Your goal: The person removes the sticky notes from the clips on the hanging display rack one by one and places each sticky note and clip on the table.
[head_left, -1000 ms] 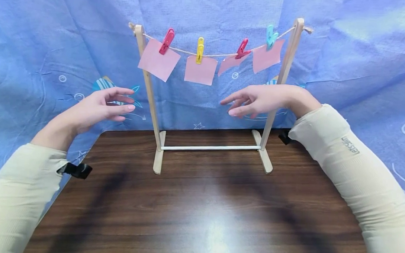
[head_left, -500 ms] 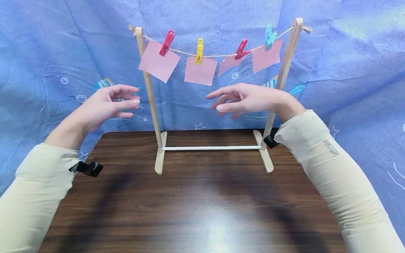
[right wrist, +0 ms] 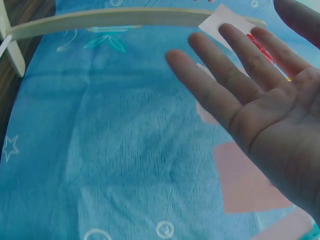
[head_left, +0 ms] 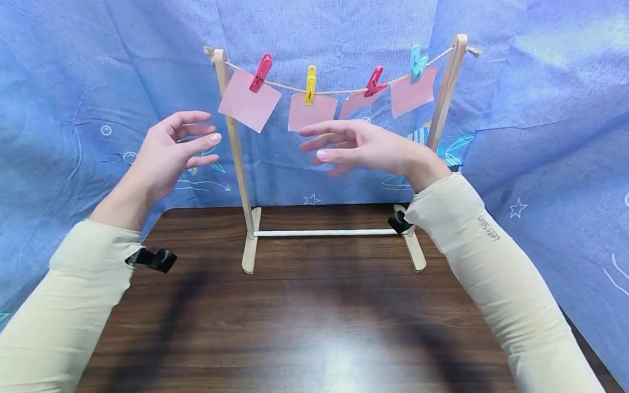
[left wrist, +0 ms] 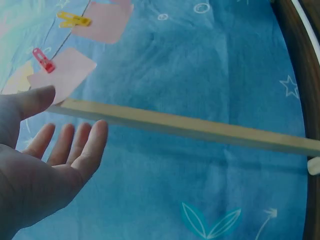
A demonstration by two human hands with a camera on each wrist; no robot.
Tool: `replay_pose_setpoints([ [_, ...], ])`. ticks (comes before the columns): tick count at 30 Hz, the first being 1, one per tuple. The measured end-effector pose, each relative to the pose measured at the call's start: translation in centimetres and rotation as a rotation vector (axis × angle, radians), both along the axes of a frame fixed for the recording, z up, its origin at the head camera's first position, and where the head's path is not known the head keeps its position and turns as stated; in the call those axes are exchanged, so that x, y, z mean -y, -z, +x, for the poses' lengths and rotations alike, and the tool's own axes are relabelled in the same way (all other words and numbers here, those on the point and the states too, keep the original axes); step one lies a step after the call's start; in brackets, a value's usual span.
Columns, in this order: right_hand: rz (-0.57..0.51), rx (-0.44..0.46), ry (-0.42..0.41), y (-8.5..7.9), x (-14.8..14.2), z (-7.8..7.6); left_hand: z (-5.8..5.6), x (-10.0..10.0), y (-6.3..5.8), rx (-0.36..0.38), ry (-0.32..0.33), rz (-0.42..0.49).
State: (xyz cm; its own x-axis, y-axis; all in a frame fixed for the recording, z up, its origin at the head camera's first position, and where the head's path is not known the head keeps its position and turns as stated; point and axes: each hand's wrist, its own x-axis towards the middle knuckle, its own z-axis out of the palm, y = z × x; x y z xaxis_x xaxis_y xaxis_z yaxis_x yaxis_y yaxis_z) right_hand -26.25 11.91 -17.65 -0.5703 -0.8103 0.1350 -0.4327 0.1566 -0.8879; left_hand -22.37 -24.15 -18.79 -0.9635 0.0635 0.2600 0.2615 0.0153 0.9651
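Observation:
Four is avoided here: several pink paper squares hang from a string, each under a plastic clothespin. At the left a red clothespin (head_left: 261, 73) grips a tilted pink paper (head_left: 249, 101). A yellow clothespin (head_left: 310, 85) holds the paper beside it. Farther right come another red clothespin (head_left: 374, 82) and a light blue clothespin (head_left: 417, 63). My left hand (head_left: 173, 148), fingers relaxed, hovers left of the wooden post (head_left: 235, 147) and holds nothing. My right hand (head_left: 363, 146) is in the air with loose fingers, overlapping the yellow-pinned paper's lower edge in the head view; its palm is bare in the right wrist view.
The wooden stand has a right post (head_left: 447, 91), flat feet and a white crossbar (head_left: 329, 233) low between them. It stands on a dark brown table (head_left: 289, 323). A blue patterned cloth (head_left: 117, 51) hangs behind.
My right hand has moved left and slightly up, from near the right post towards the middle. My left hand has risen a little and shifted slightly right. The clothespins and papers keep their arrangement.

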Motion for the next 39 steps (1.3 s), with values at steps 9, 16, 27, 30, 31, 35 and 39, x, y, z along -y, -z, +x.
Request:
replay_pose_setpoints([
  [9,-0.279,0.013,0.011,-0.6,2.5,-0.2,-0.1,-1.4,-0.6,-0.081,-0.075,0.167],
  [16,-0.398,0.014,0.047,-1.7,4.8,-0.2,-0.4,-2.4,-0.7,-0.137,-0.088,0.268],
  [27,-0.443,0.062,0.064,-2.2,7.4,-0.5,-1.2,-3.5,-0.1,-0.137,-0.074,0.339],
  [30,-0.444,0.095,0.062,-2.3,7.6,-0.6,-1.4,-3.8,0.0,-0.124,-0.07,0.343],
  [31,-0.444,0.106,0.067,-2.3,7.7,-0.6,-1.4,-3.8,0.0,-0.122,-0.07,0.345],
  [35,-0.431,0.126,0.089,-2.5,7.9,-0.7,-1.4,-3.9,0.0,-0.114,-0.077,0.36],
  [39,-0.417,0.139,0.097,-2.6,8.1,-0.9,-1.3,-3.7,0.2,-0.108,-0.091,0.356],
])
